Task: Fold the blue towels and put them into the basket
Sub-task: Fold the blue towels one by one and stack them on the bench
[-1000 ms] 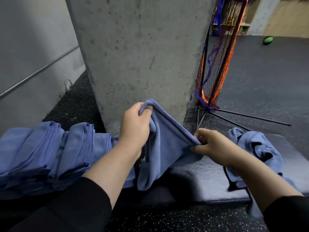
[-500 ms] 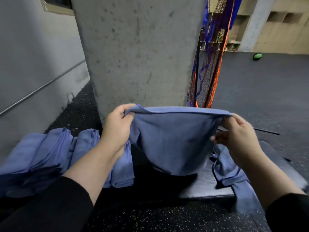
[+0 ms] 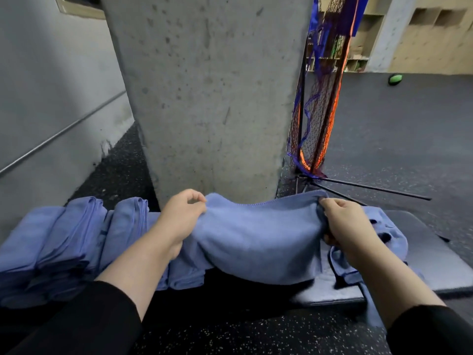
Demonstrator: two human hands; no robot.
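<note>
While blue towel (image 3: pixel 256 242) hangs stretched between both hands, left hand (image 3: pixel 179 221) pinches its top left corner, right hand (image 3: pixel 350 226) grips its top right corner; hands well apart. Towel sags over front edge of dark mat (image 3: pixel 440 262), just before concrete pillar (image 3: pixel 204 93). Folded blue towels (image 3: pixel 64 244) lie in row at left, touching one another. Crumpled blue towel (image 3: pixel 389 234) lies on mat behind right hand. Folded net on black stand (image 3: pixel 320 103) leans beside pillar. Green ball (image 3: pixel 395 79) on floor far right. Basket: not visible.
</note>
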